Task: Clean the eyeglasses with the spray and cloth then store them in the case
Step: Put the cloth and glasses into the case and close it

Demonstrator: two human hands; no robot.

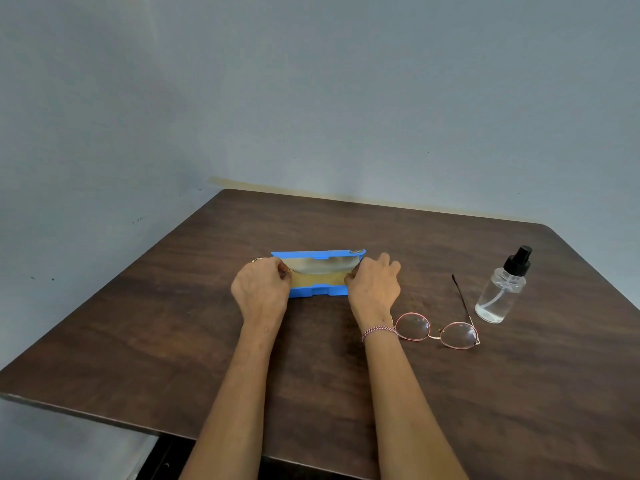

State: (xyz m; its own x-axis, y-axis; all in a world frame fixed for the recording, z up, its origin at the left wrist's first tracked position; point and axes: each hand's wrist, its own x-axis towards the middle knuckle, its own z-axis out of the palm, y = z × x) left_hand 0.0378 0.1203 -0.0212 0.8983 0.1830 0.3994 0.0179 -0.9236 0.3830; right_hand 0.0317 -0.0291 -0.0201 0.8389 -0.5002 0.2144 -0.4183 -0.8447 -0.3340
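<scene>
A dark brown worktop [173, 323] with a fine wood-grain finish and rounded corners stands against a plain grey-blue wall [311, 81]. Near its middle lies a rectangular case [317, 291] of smooth bright blue plastic, opened, with its lid standing up at the far side. The inside of the base is lined in a matte tan material, and above it shows a pale grey, slightly shiny surface with a curved lower edge (whether this is the cloth or the lid's lining cannot be told).

Both hands are at the case. The left hand [261, 289] grips its left end and the right hand [374, 289] its right end, fingers curled inward over the opening. A thin ring [257, 260] sits on a left finger, and a braided red-and-white bracelet [379, 331] circles the right wrist.

The eyeglasses [412, 326] lie on the worktop just right of the right wrist, apart from the case. They have round clear lenses in a thin pinkish metal rim, and one slender arm is stretched away. Further right stands a clear plastic spray bottle [500, 289], cylindrical, with a black pump top.
</scene>
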